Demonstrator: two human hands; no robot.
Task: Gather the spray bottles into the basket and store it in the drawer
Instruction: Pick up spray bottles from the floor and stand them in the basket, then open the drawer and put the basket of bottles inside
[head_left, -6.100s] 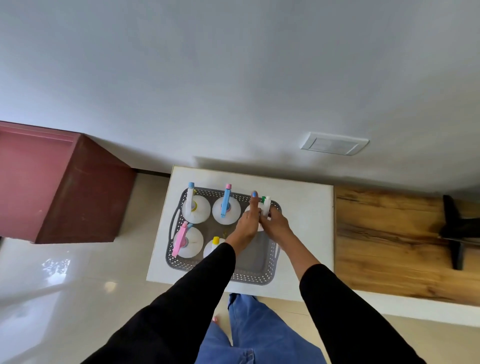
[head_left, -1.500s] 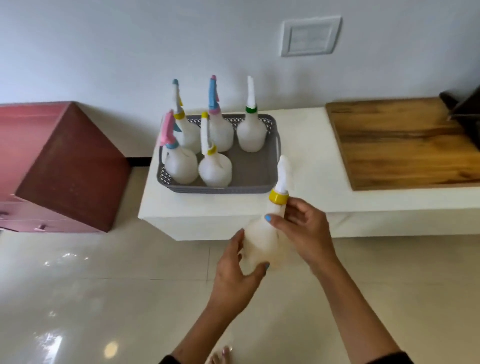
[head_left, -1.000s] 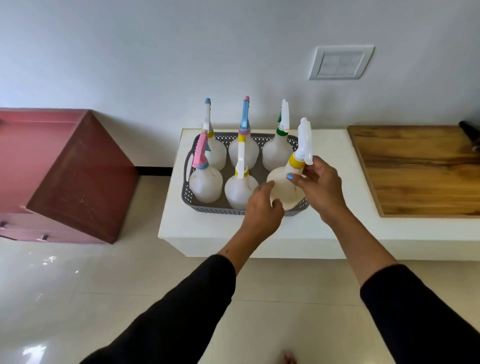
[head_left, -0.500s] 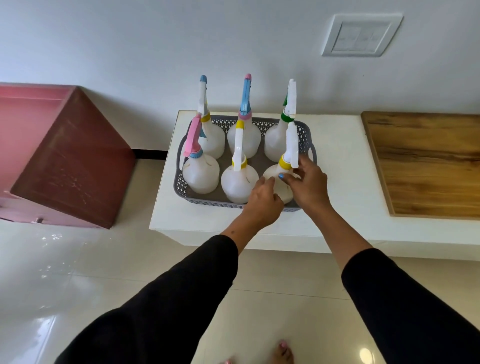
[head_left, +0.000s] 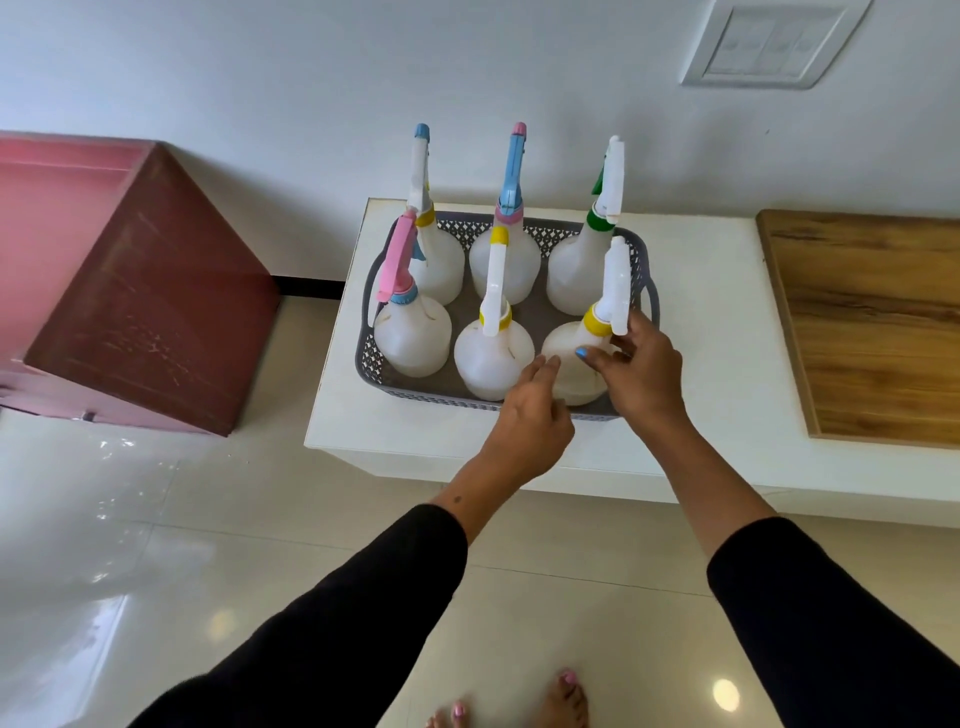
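A grey plastic basket (head_left: 372, 358) stands on a low white table (head_left: 711, 322). Several white spray bottles stand upright inside it in two rows. The front right bottle (head_left: 569, 351) has a yellow collar and a white sprayer. My right hand (head_left: 647, 374) holds it at the neck, thumb on its shoulder and fingers behind the trigger. My left hand (head_left: 530, 415) is at the basket's front rim, fingers apart, fingertips just touching that bottle's body. The pink-topped bottle (head_left: 413, 332) stands at the front left.
A dark red cabinet (head_left: 145, 312) stands on the floor to the left of the table. A wooden board (head_left: 872, 322) lies on the table's right part. A switch plate (head_left: 774, 41) is on the wall behind. Glossy tiles and my bare feet are below.
The yellow-collared bottle was carried from in front of the table and set down in the basket's front right corner. My left hand has eased off its body.
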